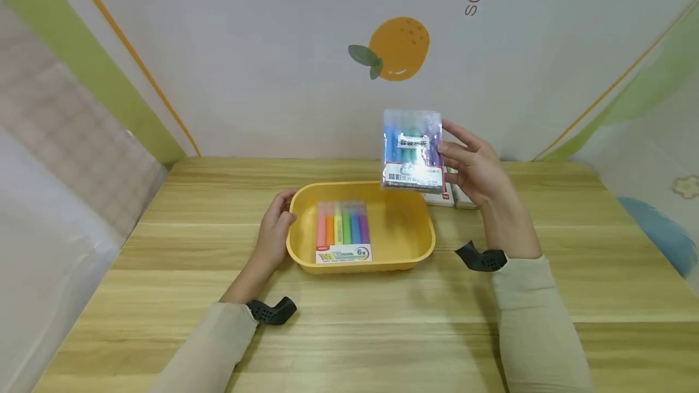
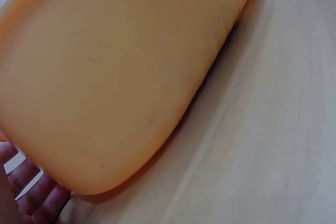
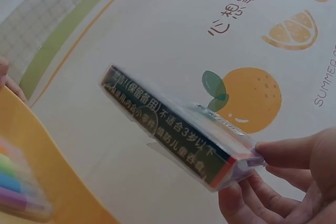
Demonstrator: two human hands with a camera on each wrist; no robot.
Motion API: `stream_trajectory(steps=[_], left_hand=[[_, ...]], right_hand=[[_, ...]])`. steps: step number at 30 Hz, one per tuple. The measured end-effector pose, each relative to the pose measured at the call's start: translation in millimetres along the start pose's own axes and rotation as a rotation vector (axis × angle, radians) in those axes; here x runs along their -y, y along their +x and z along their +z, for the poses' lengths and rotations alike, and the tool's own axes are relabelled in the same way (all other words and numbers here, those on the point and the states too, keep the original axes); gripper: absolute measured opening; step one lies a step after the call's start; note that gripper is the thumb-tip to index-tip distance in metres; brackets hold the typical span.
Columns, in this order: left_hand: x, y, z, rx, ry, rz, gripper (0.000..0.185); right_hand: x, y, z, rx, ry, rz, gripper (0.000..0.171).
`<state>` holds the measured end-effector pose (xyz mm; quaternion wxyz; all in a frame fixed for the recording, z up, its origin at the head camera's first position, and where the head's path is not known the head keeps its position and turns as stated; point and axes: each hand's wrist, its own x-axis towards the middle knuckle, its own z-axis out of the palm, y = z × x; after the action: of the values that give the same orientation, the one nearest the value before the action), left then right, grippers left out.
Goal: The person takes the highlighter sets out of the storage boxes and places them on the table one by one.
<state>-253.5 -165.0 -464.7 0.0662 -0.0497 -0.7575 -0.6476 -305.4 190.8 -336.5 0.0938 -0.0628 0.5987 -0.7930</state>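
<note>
Sleeves frame the near tabletop [image 1: 382,332], and beyond them the left hand [image 1: 275,229] rests at the tray's [image 1: 406,244] nine o'clock rim, thumb curled over the edge, steadying it. The right hand [image 1: 477,168] pinches a clear pen pack [image 1: 412,150] by its side edge, thumb in front, fingers behind, held upright in the air above the tray's one o'clock corner. Another pack [image 1: 343,232] already lies flat in the tray's left half, leaving the right half bare. To do this well, I judge the held pack should tip flat, label up, and come down alongside the first without overlapping. White boxes [image 1: 445,196], probably more stationery, sit behind the tray.
</note>
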Motion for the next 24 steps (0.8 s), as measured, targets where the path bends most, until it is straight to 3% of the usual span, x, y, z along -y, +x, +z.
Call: stream_trajectory(steps=[24], left_hand=[[-1.0, -0.5, 0.8, -0.004, 0.008, -0.006, 0.052]], right_hand=[[2.7, -12.0, -39.0, -0.038, -0.124, 0.046, 0.069]])
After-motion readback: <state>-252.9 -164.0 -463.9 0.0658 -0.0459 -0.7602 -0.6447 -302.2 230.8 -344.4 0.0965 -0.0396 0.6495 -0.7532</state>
